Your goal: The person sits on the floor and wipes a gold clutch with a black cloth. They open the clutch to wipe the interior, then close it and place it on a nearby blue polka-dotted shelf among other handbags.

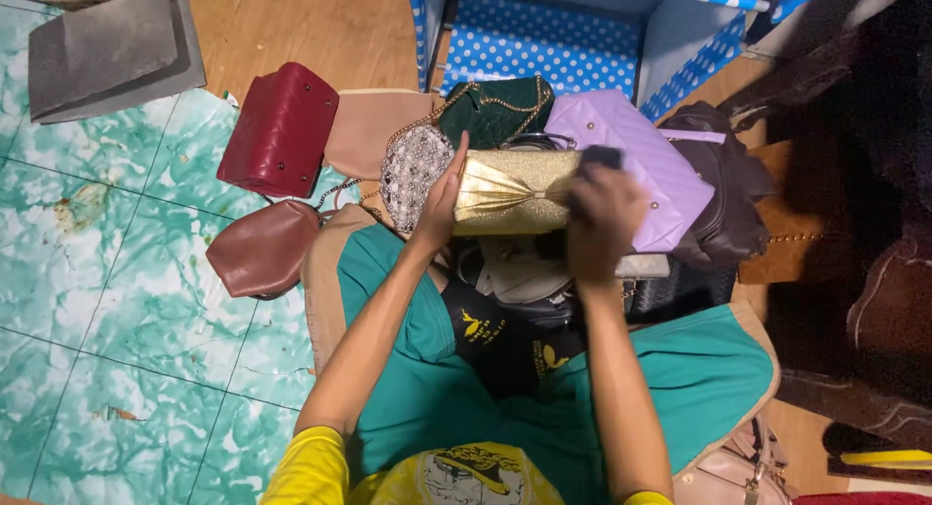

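A dark red quilted bag (280,128) lies at the left on the green tiled floor (97,272), with a brown pouch (262,250) below it. A beaded purse (413,172) sits next. The left hand (442,199) presses flat against the left end of a gold clutch (510,192). The clutch lies over the person's lap, its long axis running left to right, its pleated bow face toward the camera. The right hand (602,223) grips its right end, holding a dark cloth (600,158) against it. A lilac bag (636,160) lies just beyond.
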